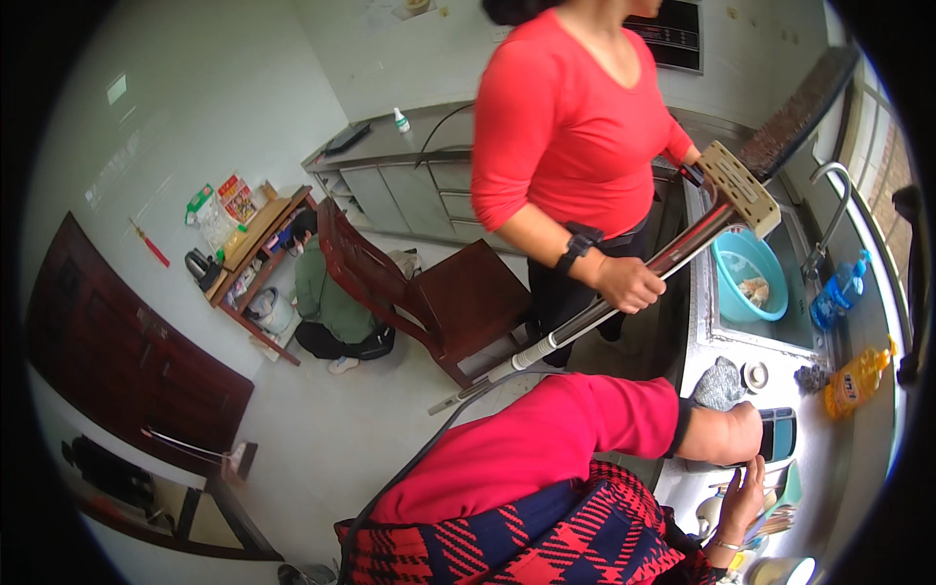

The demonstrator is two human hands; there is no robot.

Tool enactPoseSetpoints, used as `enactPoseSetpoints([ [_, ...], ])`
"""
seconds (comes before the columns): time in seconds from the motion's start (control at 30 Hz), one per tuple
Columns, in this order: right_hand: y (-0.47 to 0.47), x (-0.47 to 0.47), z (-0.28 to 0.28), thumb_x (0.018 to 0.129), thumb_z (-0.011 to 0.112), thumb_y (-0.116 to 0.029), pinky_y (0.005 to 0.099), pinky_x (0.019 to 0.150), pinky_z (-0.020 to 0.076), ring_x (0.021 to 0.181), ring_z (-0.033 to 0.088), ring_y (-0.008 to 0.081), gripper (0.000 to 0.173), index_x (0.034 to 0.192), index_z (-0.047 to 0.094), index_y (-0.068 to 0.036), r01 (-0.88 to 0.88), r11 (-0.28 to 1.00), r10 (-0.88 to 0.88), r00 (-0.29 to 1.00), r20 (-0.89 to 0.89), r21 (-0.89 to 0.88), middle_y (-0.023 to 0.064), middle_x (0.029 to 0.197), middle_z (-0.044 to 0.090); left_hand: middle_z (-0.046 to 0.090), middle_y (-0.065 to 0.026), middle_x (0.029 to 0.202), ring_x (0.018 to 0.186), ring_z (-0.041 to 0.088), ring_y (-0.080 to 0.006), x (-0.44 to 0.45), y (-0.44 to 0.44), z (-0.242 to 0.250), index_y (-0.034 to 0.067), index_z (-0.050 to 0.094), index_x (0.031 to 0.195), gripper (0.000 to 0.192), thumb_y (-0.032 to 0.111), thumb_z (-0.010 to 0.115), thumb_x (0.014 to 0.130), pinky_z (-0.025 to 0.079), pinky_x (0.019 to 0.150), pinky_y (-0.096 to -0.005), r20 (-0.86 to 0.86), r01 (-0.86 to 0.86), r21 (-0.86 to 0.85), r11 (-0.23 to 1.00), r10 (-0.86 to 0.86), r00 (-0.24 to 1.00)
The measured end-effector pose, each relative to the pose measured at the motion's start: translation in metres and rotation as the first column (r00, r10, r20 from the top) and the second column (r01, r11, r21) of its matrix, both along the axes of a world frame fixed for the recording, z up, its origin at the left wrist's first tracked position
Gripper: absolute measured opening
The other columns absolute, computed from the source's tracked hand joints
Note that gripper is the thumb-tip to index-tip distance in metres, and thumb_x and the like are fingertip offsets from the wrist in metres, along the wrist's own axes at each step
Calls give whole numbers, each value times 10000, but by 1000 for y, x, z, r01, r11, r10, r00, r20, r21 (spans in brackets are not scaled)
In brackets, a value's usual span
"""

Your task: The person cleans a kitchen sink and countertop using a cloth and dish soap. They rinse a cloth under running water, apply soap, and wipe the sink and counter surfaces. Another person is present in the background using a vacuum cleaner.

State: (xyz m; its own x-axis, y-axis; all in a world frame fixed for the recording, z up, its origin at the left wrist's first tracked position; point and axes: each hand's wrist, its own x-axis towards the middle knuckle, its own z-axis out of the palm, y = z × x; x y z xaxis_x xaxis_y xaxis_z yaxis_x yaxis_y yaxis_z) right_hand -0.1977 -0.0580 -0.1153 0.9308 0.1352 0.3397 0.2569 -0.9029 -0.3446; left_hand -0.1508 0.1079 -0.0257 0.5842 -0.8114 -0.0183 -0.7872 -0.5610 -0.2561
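Observation:
My left hand (735,435), in a pink sleeve, is curled into a fist against the near side of a black-rimmed container with divided bluish sections (782,435) on the counter. Its fingertips are hidden, so I cannot tell what it grips. Just below, my right hand (744,493), with a bracelet at the wrist, has its fingers spread and pointing up at the container's edge. A grey cloth (720,384) lies beside my left wrist, next to a small round lid-like piece (755,376). Chopsticks (774,525) and a green utensil (792,482) are by my right hand.
A co-worker in red (570,124) holds a metal tube (585,322) with a beige slotted head (740,189) beside the sink (797,329). A turquoise basin (775,296) sits there. Bottles (852,384) line the window side. Behind are a wooden chair (475,292) and a squatting person (340,292).

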Motion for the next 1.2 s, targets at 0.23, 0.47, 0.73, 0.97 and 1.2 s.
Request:
enactPoseSetpoints([
  [0.23, -9, 3, -4, 805, 531, -5, 370, 842, 459, 1043, 541, 339, 355, 1159, 501, -12, 23, 999, -26, 997, -69, -45, 153, 1247, 492, 598, -110, 710, 636, 616, -260, -38, 84, -16, 34, 596, 699, 130, 154, 568, 659, 490, 500, -375, 67, 91, -578, 811, -63, 996],
  [0.47, 16, -5, 24, 834, 522, -109, 373, 859, 420, 1051, 518, 309, 344, 1172, 513, -43, 103, 972, -119, 991, -64, -209, 142, 1177, 526, 613, -144, 667, 625, 618, -330, -84, 187, -66, 48, 608, 679, 127, 154, 542, 698, 494, 534, -433, -312, -383, -643, 663, 230, 922],
  [0.73, 57, -16, 38, 836, 533, -142, 375, 864, 398, 1053, 502, 297, 372, 1200, 500, -72, 168, 945, -138, 982, 126, -279, 147, 1175, 513, 627, -140, 680, 669, 622, -328, -140, 253, -109, 44, 633, 686, 107, 120, 562, 661, 504, 567, -428, -471, -630, -529, 569, 420, 775],
  [0.97, 66, 9, 20, 835, 534, -90, 362, 948, 350, 1157, 441, 300, 412, 1238, 464, -45, -11, 976, 50, 983, 174, -218, 167, 1265, 454, 622, -138, 690, 668, 615, -341, -173, 276, -129, 30, 615, 701, 128, 139, 548, 697, 498, 563, -437, -480, -629, -461, 626, 420, 770],
  [1.2, 183, -4, 32, 806, 551, -25, 399, 998, 329, 1229, 394, 347, 425, 1224, 473, -11, -599, 800, 599, 799, -60, 15, 215, 1312, 419, 628, -134, 692, 681, 614, -331, -183, 270, -105, 50, 633, 691, 137, 149, 539, 683, 496, 581, -438, -440, -637, -519, 569, 461, 770],
])
